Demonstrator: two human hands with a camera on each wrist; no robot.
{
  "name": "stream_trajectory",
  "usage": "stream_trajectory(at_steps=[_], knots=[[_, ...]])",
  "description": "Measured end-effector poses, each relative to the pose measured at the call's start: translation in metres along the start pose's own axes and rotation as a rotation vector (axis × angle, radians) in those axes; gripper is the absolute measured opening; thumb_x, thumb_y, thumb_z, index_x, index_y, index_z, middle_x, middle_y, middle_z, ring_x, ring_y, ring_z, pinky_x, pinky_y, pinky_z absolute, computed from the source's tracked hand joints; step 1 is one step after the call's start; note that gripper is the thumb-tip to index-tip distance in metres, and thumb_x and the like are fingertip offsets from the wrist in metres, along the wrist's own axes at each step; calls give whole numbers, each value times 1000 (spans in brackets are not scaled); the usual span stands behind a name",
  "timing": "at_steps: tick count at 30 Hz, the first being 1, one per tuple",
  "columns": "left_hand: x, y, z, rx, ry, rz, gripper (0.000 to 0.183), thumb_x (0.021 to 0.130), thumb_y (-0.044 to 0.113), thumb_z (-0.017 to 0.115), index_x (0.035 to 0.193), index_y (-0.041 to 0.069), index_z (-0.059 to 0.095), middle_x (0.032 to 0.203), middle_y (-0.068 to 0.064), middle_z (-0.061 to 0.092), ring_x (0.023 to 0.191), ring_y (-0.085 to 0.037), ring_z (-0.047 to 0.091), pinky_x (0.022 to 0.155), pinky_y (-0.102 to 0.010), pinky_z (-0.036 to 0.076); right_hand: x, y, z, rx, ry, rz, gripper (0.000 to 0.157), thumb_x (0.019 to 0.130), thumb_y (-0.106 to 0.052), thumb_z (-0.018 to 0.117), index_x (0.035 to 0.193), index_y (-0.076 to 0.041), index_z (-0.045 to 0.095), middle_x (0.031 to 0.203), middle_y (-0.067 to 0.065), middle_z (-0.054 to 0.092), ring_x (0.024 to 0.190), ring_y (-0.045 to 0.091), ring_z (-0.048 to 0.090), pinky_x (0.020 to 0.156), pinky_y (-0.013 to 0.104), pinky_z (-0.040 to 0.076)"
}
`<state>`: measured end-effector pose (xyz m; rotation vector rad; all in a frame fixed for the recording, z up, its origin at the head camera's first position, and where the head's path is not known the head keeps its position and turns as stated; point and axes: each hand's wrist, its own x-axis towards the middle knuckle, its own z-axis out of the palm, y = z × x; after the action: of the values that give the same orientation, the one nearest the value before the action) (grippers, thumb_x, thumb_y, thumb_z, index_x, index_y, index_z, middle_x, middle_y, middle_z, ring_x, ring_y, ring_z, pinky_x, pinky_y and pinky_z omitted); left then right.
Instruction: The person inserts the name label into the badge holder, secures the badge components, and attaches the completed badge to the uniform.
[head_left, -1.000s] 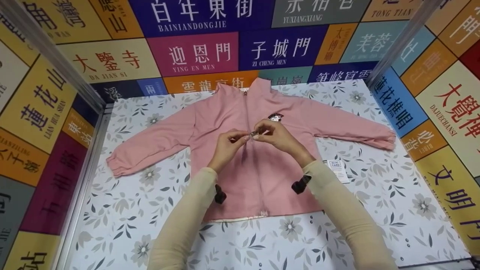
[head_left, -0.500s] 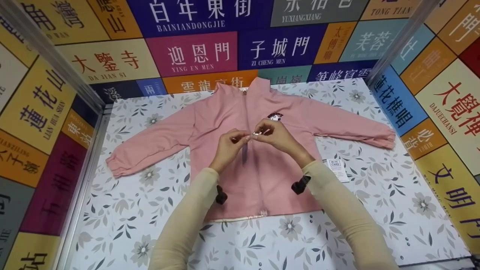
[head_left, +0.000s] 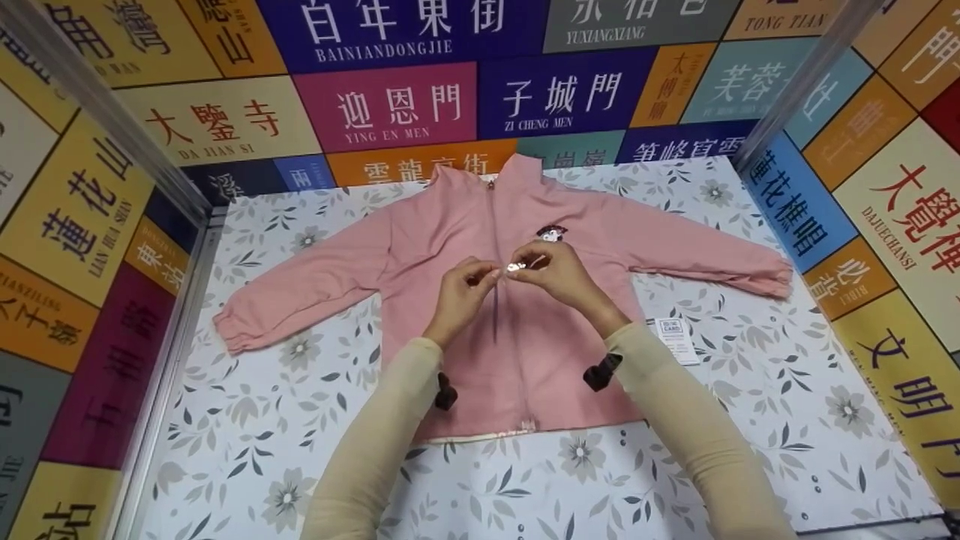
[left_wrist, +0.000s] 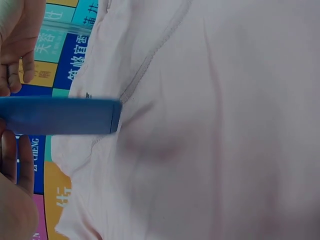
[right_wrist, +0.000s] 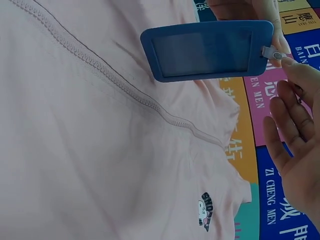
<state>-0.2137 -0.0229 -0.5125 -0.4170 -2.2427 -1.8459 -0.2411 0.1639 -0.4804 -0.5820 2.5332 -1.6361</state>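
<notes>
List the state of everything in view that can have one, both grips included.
Badge holder: hanging by its strap; whether it holds a card, can't tell
Strap: attached to the holder's end
Left grip: pinching at the strap
Right grip: pinching the clip
Jacket: spread flat, sleeves out
Zipper: closed where visible
White card: flat, printed side up

In the head view, the blue badge holder (right_wrist: 205, 51) below the left hand (head_left: 463, 291) and right hand (head_left: 559, 277) is nearly edge-on to us, its face hidden. The left wrist view's edge cuts off both hands and the holder's end between them. Outward from the right hand, we cannot read the tiny print on the white card (head_left: 679, 346).
</notes>
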Motion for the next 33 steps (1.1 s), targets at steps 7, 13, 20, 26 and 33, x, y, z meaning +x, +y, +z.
stream_trajectory(at_steps=[7, 13, 20, 26, 33], knots=[[-1, 1, 1, 14, 30, 75, 14, 92, -1, 64, 99, -11, 72, 86, -24, 67, 76, -17, 56, 71, -16, 46, 0, 0, 4, 12, 53, -32, 19, 82, -8, 78, 97, 3, 75, 94, 26, 69, 83, 22, 62, 81, 41, 53], [-1, 4, 1, 35, 45, 120, 15, 92, -1, 63, 99, -11, 72, 87, -24, 68, 80, -25, 58, 75, -19, 45, 0, 1, 8, 29, 79, -71, 16, 82, -7, 78, 95, 3, 75, 96, 25, 70, 82, 16, 62, 81, 44, 54], [-1, 4, 2, 44, 99, 117, 13, 89, -1, 66, 96, -10, 74, 86, -22, 70, 81, -30, 60, 76, -22, 46, 1, 2, 10, 43, 80, -112, 17, 82, -8, 79, 95, 2, 76, 95, 18, 72, 88, 23, 65, 85, 44, 55], [1, 4, 6, 56, 134, 112, 11, 88, -5, 67, 93, -11, 74, 83, -23, 71, 77, -31, 59, 72, -25, 45, 1, 4, 12, 38, 90, -138, 15, 82, -7, 79, 94, 1, 76, 97, 15, 73, 89, 16, 65, 86, 43, 56], [3, 6, 4, 27, 95, 51, 13, 91, 1, 66, 95, -7, 75, 84, -21, 70, 76, -19, 59, 75, -20, 48, -1, 3, 13, 53, 86, -163, 14, 84, -8, 77, 95, -1, 77, 97, 15, 74, 89, 15, 66, 84, 43, 55]])
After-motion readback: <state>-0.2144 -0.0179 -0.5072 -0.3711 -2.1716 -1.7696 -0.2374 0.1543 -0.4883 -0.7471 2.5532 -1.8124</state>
